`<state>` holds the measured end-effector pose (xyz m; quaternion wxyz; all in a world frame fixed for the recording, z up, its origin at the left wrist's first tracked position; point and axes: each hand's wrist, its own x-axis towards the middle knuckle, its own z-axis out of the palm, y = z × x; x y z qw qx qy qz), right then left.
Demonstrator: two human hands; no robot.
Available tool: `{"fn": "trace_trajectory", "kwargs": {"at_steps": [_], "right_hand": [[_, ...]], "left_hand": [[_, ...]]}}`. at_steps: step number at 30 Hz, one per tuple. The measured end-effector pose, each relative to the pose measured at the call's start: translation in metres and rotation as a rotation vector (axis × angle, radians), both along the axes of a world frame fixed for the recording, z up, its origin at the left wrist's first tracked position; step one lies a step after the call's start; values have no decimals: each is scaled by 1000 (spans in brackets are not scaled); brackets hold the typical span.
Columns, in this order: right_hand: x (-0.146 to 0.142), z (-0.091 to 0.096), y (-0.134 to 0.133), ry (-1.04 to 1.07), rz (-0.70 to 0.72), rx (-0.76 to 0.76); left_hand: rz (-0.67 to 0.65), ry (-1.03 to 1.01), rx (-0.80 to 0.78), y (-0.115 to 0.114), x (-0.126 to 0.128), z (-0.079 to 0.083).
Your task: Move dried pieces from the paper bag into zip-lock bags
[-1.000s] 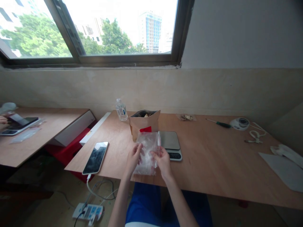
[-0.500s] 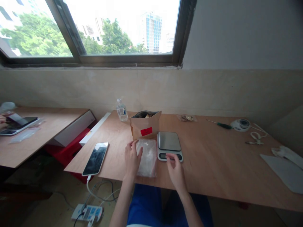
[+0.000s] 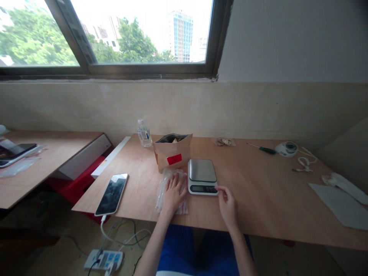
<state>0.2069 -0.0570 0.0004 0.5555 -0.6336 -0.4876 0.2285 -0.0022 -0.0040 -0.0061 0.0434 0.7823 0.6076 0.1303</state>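
My left hand lies flat with fingers apart on clear plastic zip bags, which crumple slightly under it. To its right sits a kitchen scale with a bare metal plate and a dark display strip. My right hand is at the scale's front right corner, its fingertips at the end of the display strip; its fingers are loosely bent and hold nothing visible. Behind the bags stands a brown paper pouch with a red label, its top open and some contents just showing.
A phone on a charging cable lies at the left. Along the back are a water bottle, a small filled bag, a green screwdriver and a white camera-like device. A power strip lies on the floor.
My left hand has moved right and down onto the plastic bags, shifting them a little. My right hand has moved from the front of the display to the scale's right corner.
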Motion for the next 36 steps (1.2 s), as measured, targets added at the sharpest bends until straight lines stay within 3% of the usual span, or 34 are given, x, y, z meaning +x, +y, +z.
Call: {"fn": "trace_trajectory", "kwargs": {"at_steps": [9,16,22,27,36], "right_hand": [[28,-20,8,-22,-20,-25],[30,-21,5,75,-58,-85],[32,-29,6,30,-46,-85],[35,-36,7,13,-36,-65],[31,-26,5,-18,-31,-40]], "left_hand": [[134,31,-61,-18,2,5],[172,30,-71,-29,-48,0],[87,11,-59,-9,-78,-3],[68,-4,-43,17,-79,-5],[50,18,-26,50,-80,-5]]}}
